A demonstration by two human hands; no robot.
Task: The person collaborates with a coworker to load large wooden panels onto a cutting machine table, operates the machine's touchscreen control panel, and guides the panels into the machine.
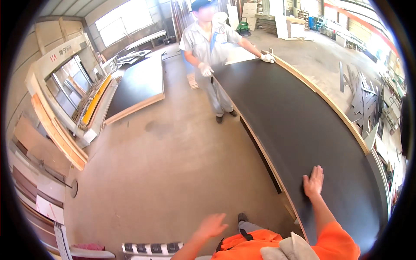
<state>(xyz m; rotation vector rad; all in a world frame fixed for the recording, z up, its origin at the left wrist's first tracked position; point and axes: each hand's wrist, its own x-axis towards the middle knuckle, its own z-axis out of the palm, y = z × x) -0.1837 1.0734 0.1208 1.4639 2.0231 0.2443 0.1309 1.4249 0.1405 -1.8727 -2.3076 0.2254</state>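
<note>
A long black panel (286, 104) with a pale wooden edge lies on a support to my right, stretching away from me. My right hand (313, 184) rests flat on its near part, fingers stretched out. Over the floor, left of the panel, hangs my left hand (212, 225), slightly blurred, with its fingers extended and nothing in them. At the far end a co-worker (212, 43) in grey touches the panel's corners with a white-gloved hand (205, 69) and a second gloved hand (267, 58). A wooden strip (320, 93) runs along the panel's right edge.
To the far left, another black panel (138, 82) tops a low stack beside a large press-like machine (65, 65) with a yellow bar (96, 99). Long boards (56, 130) lean at the left. Dark offcut strips (364, 97) lie heaped on the right floor.
</note>
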